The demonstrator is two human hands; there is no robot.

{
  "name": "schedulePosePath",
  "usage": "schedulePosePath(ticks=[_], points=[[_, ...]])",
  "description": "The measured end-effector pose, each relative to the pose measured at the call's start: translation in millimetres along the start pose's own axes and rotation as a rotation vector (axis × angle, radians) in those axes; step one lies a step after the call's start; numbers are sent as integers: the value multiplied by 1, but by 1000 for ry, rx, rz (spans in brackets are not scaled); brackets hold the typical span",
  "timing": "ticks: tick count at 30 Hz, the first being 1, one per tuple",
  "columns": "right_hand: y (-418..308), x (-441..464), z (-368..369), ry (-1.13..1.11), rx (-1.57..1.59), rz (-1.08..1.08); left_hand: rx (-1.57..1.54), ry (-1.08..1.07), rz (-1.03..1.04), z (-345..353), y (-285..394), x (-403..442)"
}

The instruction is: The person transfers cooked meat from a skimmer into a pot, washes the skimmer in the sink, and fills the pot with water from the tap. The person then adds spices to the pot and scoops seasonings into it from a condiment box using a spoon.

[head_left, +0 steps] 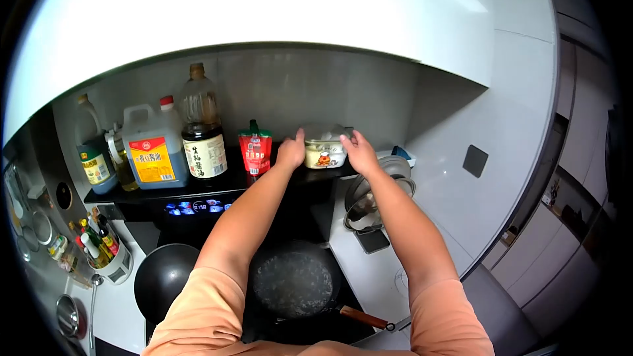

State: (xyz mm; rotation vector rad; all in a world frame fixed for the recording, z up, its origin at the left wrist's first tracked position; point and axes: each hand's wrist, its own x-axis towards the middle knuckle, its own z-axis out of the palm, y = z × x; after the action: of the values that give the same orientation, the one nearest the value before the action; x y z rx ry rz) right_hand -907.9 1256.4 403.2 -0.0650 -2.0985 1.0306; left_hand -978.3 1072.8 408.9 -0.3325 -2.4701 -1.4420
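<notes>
Both arms reach forward to the black shelf above the stove. A small pale tub with a cartoon print and a clear lid sits between my hands. My left hand grips its left side, thumb pointing up. On the opposite side, my right hand holds the tub with fingers at the lid's edge. A red pouch with a green cap stands just left of my left hand. Whether the tub's base touches the shelf I cannot tell.
Below my arms is a frying pan containing bubbling liquid, its wooden handle to the right. A black wok sits at left. Soy sauce bottles line the shelf. Pot lids stand at right, under a white overhead cabinet.
</notes>
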Motion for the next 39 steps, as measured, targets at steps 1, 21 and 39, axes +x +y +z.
schedulePosePath(ticks=[1,21,39], points=[[9,4,5,-61,29,75,43,-40,20,0,-3,9],[-27,-253,-54,-188,999,138,-558,266,-11,-50,-42,-282],[-202,-504,53,-1511,1076,517,-670,894,-199,-251,-174,-626]])
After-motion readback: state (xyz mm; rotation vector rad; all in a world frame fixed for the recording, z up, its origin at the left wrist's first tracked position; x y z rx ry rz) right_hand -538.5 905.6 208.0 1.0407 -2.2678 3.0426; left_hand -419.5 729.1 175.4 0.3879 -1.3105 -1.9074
